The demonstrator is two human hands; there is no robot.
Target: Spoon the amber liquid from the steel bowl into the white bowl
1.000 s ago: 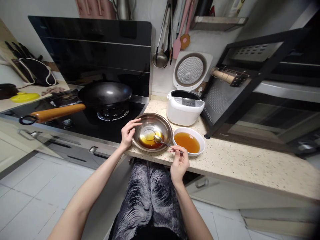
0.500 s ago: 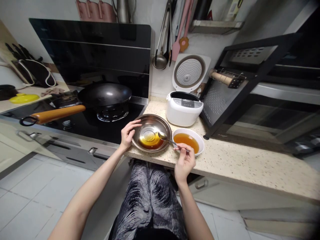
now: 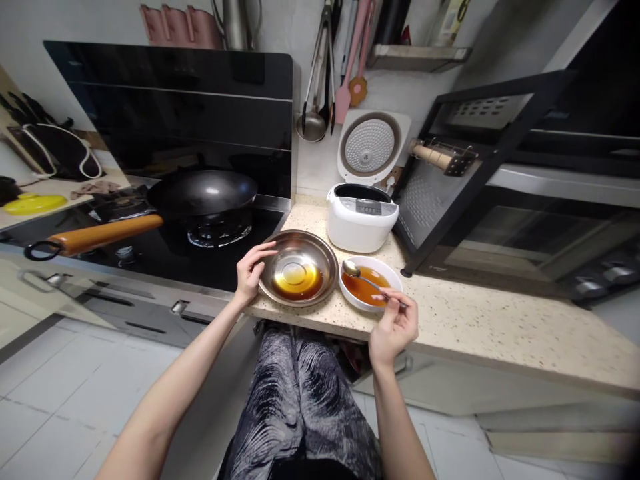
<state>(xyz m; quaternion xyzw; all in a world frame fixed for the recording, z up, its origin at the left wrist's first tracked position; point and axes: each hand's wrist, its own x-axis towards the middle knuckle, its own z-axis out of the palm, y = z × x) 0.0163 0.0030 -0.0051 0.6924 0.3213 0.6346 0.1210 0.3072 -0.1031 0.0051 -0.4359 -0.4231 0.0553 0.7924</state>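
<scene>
My left hand holds the left rim of a shallow stainless steel bowl, its fingers laid along the edge. Amber liquid pools in the bottom of this bowl. To the right stands a white bowl holding a larger amount of orange-brown liquid. My right hand is closed on the handle of a metal spoon. The spoon's head is over the left part of the white bowl; whether it touches the liquid, I cannot tell.
An open white rice cooker stands behind the bowls. At left, a black wok sits on the stove, its wooden handle jutting toward the front left. A black rack with an oven flanks the counter on the right.
My right hand has moved the spoon rightward, from over the steel bowl to over the white bowl. My left hand stays at the steel bowl's rim. The view has shifted slightly.
</scene>
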